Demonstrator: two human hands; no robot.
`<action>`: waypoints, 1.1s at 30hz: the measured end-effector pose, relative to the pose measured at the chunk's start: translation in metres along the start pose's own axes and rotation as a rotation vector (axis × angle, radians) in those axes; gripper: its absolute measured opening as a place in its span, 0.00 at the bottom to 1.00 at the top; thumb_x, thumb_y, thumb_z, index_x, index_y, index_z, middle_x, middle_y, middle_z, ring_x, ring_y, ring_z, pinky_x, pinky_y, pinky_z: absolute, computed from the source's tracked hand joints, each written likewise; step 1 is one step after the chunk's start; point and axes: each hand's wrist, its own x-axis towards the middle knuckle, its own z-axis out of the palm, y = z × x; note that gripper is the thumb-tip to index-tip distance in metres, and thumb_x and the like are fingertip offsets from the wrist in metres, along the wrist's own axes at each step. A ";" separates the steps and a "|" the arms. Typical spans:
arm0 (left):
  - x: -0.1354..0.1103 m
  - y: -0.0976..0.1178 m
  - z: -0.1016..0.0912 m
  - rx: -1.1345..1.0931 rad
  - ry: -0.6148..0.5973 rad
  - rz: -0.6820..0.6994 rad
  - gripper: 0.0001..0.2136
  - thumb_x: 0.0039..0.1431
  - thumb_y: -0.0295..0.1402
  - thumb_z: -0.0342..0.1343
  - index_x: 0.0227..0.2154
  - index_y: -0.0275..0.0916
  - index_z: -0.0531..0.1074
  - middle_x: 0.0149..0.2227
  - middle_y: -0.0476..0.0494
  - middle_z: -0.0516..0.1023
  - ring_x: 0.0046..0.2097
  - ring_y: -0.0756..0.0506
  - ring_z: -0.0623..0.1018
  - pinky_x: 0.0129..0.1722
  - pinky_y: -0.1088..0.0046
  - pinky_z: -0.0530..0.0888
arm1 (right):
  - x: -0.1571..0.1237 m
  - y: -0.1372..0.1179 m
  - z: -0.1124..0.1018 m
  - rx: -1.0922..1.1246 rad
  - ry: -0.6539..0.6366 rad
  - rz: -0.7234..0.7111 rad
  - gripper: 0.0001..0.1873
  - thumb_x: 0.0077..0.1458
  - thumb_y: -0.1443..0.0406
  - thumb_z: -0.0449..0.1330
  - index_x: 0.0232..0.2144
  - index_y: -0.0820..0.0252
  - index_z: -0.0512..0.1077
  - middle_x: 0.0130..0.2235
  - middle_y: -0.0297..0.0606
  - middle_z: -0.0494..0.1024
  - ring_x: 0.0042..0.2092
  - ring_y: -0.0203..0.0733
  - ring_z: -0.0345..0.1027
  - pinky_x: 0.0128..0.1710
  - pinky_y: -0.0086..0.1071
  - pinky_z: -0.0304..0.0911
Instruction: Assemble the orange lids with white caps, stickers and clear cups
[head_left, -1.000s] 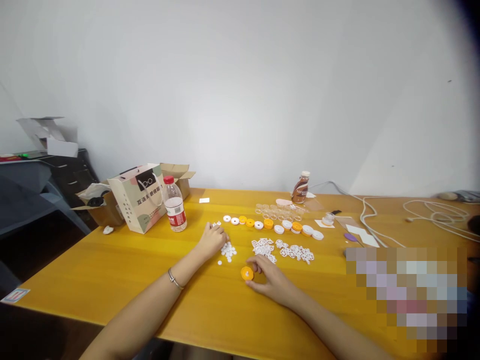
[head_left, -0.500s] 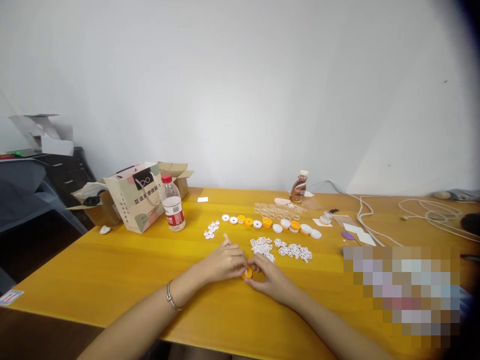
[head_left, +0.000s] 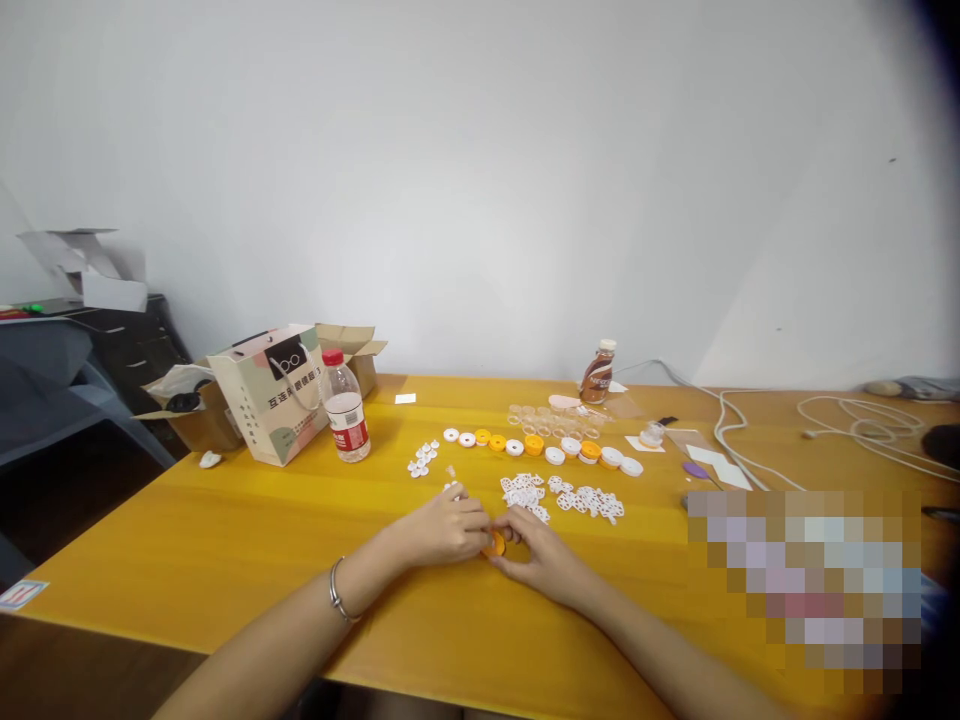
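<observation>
Background: plain pale wall [head_left: 480,180] behind a yellow-brown table [head_left: 420,625].
Orange disc [head_left: 498,544]: on or just above the table, nearer the near edge than the far one, about midway along; partly covered by fingers.
Right hand [head_left: 534,550]: thumb and fingertips clamped on the disc's right side.
Left hand [head_left: 450,525]: fingertips bunched at the disc's left side; cannot tell if they pinch anything. Bracelet [head_left: 339,592] on wrist.
Hands: close together, meeting at the disc.
White bits [head_left: 451,487]: just past left knuckles, mostly hidden.
Lattice pieces [head_left: 523,492]: white, loose piles beyond right hand.
White knobs [head_left: 423,457]: small cluster beyond left hand.
Disc row [head_left: 534,446]: white and orange, running sideways past the lattice pieces.
Clear rings [head_left: 556,433]: just behind the row.
Brown bottle [head_left: 598,374]: upright near far edge.
Water bottle [head_left: 347,415]: red cap, upright, toward far left corner, beside paper bag [head_left: 259,400].
Cable [head_left: 722,432]: white, looped toward far right corner.
</observation>
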 end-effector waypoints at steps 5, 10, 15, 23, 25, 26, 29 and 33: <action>-0.001 0.000 -0.003 0.032 -0.013 0.061 0.09 0.61 0.29 0.42 0.33 0.38 0.68 0.31 0.47 0.72 0.35 0.50 0.68 0.35 0.70 0.56 | 0.001 -0.001 -0.001 -0.012 -0.003 0.002 0.06 0.48 0.65 0.57 0.32 0.57 0.66 0.30 0.34 0.65 0.34 0.39 0.60 0.34 0.31 0.59; 0.000 0.000 0.005 -0.142 0.022 -0.125 0.09 0.60 0.33 0.44 0.32 0.40 0.69 0.33 0.48 0.72 0.36 0.50 0.69 0.38 0.71 0.56 | 0.000 0.001 -0.001 -0.014 0.000 0.004 0.07 0.47 0.64 0.58 0.33 0.57 0.66 0.31 0.34 0.66 0.34 0.39 0.60 0.35 0.31 0.59; 0.002 0.001 0.010 -0.300 0.004 -0.285 0.07 0.57 0.35 0.48 0.33 0.40 0.69 0.33 0.49 0.73 0.38 0.50 0.69 0.40 0.72 0.56 | -0.001 0.002 0.000 -0.002 0.000 0.004 0.07 0.48 0.64 0.58 0.33 0.57 0.66 0.31 0.34 0.66 0.35 0.39 0.60 0.35 0.31 0.59; 0.005 0.003 0.006 -0.417 -0.009 -0.346 0.05 0.55 0.34 0.51 0.30 0.39 0.69 0.33 0.50 0.73 0.37 0.50 0.70 0.42 0.72 0.56 | 0.000 0.001 0.000 0.013 -0.007 0.005 0.07 0.47 0.64 0.58 0.32 0.57 0.66 0.31 0.34 0.66 0.34 0.39 0.60 0.35 0.32 0.58; 0.005 0.004 0.006 -0.439 -0.015 -0.360 0.05 0.53 0.34 0.52 0.29 0.39 0.69 0.32 0.50 0.73 0.37 0.50 0.70 0.42 0.72 0.57 | 0.000 0.001 0.000 0.018 -0.005 0.006 0.06 0.47 0.64 0.58 0.32 0.57 0.66 0.31 0.34 0.66 0.34 0.39 0.60 0.35 0.32 0.58; 0.006 0.004 0.007 -0.453 -0.018 -0.369 0.05 0.53 0.34 0.52 0.28 0.39 0.69 0.32 0.50 0.73 0.37 0.50 0.70 0.42 0.71 0.57 | 0.000 0.001 0.000 0.022 -0.001 0.006 0.06 0.47 0.64 0.58 0.32 0.57 0.67 0.31 0.34 0.66 0.34 0.39 0.60 0.35 0.32 0.58; 0.007 0.005 0.010 -0.486 -0.034 -0.396 0.04 0.51 0.32 0.54 0.27 0.38 0.69 0.30 0.50 0.73 0.35 0.50 0.70 0.42 0.72 0.58 | 0.000 0.001 0.000 0.027 0.003 0.003 0.07 0.47 0.64 0.58 0.32 0.56 0.67 0.30 0.34 0.66 0.34 0.39 0.60 0.35 0.32 0.58; 0.008 0.005 0.014 -0.493 -0.060 -0.428 0.03 0.48 0.31 0.55 0.26 0.37 0.69 0.29 0.50 0.73 0.34 0.50 0.70 0.41 0.72 0.60 | 0.001 0.001 0.000 0.014 -0.010 0.000 0.07 0.47 0.65 0.58 0.32 0.56 0.67 0.30 0.34 0.66 0.34 0.39 0.60 0.35 0.31 0.57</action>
